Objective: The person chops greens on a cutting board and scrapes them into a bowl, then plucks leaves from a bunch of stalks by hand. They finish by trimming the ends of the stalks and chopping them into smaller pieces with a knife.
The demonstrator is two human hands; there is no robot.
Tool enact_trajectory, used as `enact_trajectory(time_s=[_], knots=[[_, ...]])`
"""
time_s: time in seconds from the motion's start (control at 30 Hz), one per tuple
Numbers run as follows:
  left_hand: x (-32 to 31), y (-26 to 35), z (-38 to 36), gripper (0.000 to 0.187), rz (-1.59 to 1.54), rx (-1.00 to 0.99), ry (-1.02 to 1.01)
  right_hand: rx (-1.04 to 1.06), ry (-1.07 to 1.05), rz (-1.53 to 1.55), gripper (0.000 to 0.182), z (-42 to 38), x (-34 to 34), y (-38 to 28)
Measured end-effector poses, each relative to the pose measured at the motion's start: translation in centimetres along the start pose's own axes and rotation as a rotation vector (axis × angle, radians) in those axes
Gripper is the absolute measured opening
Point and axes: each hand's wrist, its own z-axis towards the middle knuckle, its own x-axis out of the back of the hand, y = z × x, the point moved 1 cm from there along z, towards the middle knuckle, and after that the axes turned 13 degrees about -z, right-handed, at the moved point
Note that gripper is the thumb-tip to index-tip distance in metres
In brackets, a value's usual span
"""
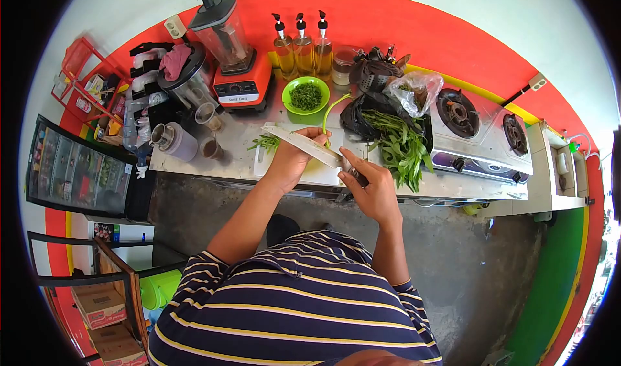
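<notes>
My right hand is closed round the handle of a large knife, whose blade points up and to the left. My left hand is closed on a long green stem, partly hidden behind the blade. Both hands are over a white cutting board, where cut green pieces lie at the left. Beyond the board is a green bowl of chopped greens. To the right, leafy stalks stick out of a black plastic bag.
A red blender and cups stand at the left of the steel counter. Three pump bottles stand at the back. A gas stove is on the right, beside a clear plastic bag.
</notes>
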Motion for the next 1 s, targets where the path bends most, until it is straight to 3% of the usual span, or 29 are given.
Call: enact_trajectory(time_s=[0.53, 1.0], knots=[[0.6, 0.2, -0.7, 0.026, -0.23, 0.043, -0.048, 0.032, 0.042, -0.031, 0.042, -0.3, -1.2, -0.8], [0.5, 0.3, -0.8, 0.021, -0.186, 0.029, -0.021, 0.072, 0.139, -0.037, 0.045, -0.2, -2.0, -0.8]])
